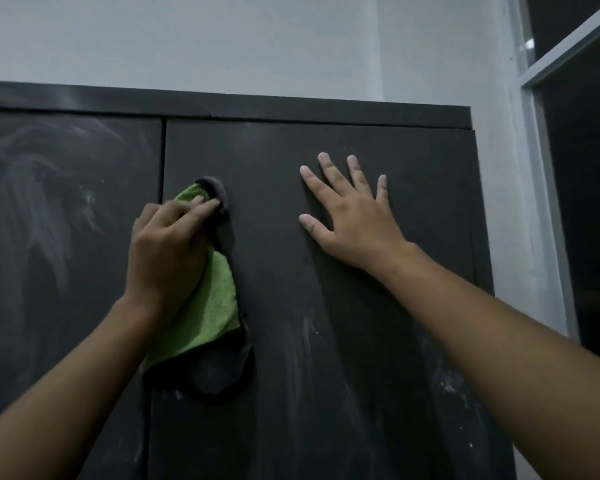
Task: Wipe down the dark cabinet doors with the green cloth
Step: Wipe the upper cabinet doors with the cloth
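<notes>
Left hand (168,244) grips the green cloth (208,303), fingers curled over its upper part, and presses it on the right cabinet door (326,341), near the gap w/ the left cabinet door (66,271). The cloth hangs down below the hand; its lower end is dark. Right hand (352,216) lies flat on the same door, fingers spread, holding nothing. Pale streaks on both doors. White wall (222,39) above, window frame (534,81) at right.
</notes>
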{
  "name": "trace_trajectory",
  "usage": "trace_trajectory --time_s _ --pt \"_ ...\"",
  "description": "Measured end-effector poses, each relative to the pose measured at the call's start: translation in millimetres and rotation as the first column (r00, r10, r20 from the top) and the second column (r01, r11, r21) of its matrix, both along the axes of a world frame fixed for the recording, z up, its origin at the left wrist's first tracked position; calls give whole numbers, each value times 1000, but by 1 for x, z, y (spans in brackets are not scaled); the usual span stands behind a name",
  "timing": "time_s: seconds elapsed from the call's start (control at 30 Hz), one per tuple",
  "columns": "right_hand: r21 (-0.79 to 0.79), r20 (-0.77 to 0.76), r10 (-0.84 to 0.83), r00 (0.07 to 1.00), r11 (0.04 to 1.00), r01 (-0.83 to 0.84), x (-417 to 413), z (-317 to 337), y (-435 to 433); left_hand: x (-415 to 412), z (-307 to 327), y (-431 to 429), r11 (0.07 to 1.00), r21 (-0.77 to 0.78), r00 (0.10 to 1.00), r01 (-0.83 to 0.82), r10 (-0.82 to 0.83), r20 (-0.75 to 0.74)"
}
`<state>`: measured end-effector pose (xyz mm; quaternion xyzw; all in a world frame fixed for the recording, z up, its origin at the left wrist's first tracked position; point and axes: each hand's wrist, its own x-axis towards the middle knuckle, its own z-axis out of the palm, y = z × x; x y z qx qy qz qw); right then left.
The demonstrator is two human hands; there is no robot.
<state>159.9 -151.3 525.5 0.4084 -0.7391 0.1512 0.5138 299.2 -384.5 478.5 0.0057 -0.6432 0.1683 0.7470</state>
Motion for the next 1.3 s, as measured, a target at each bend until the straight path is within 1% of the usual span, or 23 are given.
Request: trace_trajectory --time_s 0.13,0.17,0.2,0.3,0.33,0.37,0.43,0.53,0.6,0.77,0.83,0.9,1.0,1.07,1.2,1.27,1.3 --pt "-41 13 41 999 998 -40 3 -3 -6 10 -34 -2 988 153 998 13 -3 -63" --pt "-45 17 46 999 998 -45 4 -3 -8 8 -41 3 988 156 999 4 4 -54" --pt "-48 17 49 999 998 -48 5 -3 -9 5 -48 7 992 122 999 -18 22 -27" --pt "-60 2 57 998 997 -57 3 -4 -11 1 -58 9 994 -88 995 -59 66 74" --pt "-68 -5 60 998 996 -60 2 -5 -11 4 -53 7 991 -123 994 -55 66 87" --pt "-73 -13 62 998 995 -63 1 -5 -11 5 -45 4 991 -123 995 -56 66 81" --pt "-80 -27 63 998 995 -65 0 -6 -12 6 -25 1 998 -31 998 -56 56 17" --pt "-85 -38 67 997 994 -70 0 -8 -15 -3 2 12 991 133 995 22 -9 -98" --pt "-90 -38 92 995 991 -95 -1 -8 -17 -15 8 26 986 156 993 66 -50 -104" --pt "-108 -64 239 969 964 -245 -7 -2 -7 -45 -2 67 991 44 991 123 -125 46" --pt "-79 -19 339 941 937 -339 -13 4 6 -55 -16 80 990 -13 984 139 -137 110" --pt "-39 29 399 917 917 -397 -18 10 22 -64 -32 88 985 -60 972 164 -151 181" --pt "6 44 375 926 927 -376 -25 9 38 -70 -56 93 977 -80 945 199 -170 279" --pt "3 65 335 940 942 -336 -27 2 44 -70 -76 94 971 -108 925 214 -166 341" --pt "-16 84 265 961 964 -265 -33 -16 53 -61 -101 86 940 -263 878 218 -71 474" --pt "-25 111 282 953 959 -281 -35 -21 55 -57 -91 81 913 -351 874 207 -11 487" --pt "-38 135 312 941 950 -310 -35 -24 55 -58 -81 79 912 -366 889 187 2 458"
